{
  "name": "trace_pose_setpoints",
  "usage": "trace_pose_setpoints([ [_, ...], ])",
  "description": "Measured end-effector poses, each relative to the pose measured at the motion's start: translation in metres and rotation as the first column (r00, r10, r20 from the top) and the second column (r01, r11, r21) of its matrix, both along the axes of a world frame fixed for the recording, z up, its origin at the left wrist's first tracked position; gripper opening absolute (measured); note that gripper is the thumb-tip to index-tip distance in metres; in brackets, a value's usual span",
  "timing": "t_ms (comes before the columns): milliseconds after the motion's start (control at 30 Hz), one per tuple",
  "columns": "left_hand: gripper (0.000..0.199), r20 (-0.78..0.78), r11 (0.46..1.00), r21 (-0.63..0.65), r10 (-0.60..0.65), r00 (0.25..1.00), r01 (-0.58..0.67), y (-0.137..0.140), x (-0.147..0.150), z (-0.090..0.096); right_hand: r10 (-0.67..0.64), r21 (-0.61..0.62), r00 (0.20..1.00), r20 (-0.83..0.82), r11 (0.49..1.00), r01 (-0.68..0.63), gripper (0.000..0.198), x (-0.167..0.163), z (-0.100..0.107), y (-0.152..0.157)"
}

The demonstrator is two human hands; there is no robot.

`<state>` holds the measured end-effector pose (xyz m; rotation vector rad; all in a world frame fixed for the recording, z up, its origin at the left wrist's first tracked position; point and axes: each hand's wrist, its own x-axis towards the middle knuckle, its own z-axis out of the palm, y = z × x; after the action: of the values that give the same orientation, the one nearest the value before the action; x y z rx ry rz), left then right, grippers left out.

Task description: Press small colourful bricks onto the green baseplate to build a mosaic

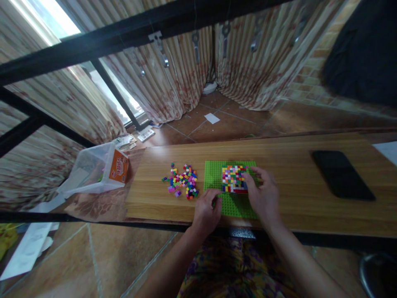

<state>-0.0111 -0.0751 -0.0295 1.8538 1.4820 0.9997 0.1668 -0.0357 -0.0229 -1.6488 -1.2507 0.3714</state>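
On the green baseplate [212, 174] stands a built block of small multicoloured bricks [232, 177], with a dark red and blue row along its near side. My left hand [207, 210] rests at the plate's left front, fingers curled toward the thumb, by the near left corner of the built block. Whatever its fingertips pinch, if anything, is too small to make out. At the block's right side is my right hand [265, 194], thumb against or just over the bricks and fingers apart from it. It covers part of the block's right edge.
Loose coloured bricks [184, 180] lie scattered left of the baseplate on the wooden table [291, 165]. A black phone-like slab [343, 174] lies at the right. Beyond the left end stands a clear plastic bin [93, 165] with an orange label. A dark metal bar [124, 33] crosses above.
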Motion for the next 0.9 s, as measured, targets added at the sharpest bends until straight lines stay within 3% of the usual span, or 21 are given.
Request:
trace_pose_setpoints([
  [300,0.02,-0.01,1.0,-0.011,0.008,1.0,-0.008,-0.002,0.002,0.001,0.025,-0.04,0.993,-0.118,0.999,-0.03,0.045,-0.008,-0.005,-0.001],
  [700,0.023,0.016,1.0,-0.007,-0.003,1.0,0.003,-0.006,0.004,0.001,0.041,-0.038,0.997,-0.066,0.998,-0.043,0.051,-0.005,-0.009,-0.001],
  [900,0.021,-0.027,0.993,0.019,0.121,0.992,-0.12,-0.014,-0.025,0.009,0.063,-0.04,0.996,-0.064,0.997,-0.065,0.06,0.006,-0.013,-0.005],
])
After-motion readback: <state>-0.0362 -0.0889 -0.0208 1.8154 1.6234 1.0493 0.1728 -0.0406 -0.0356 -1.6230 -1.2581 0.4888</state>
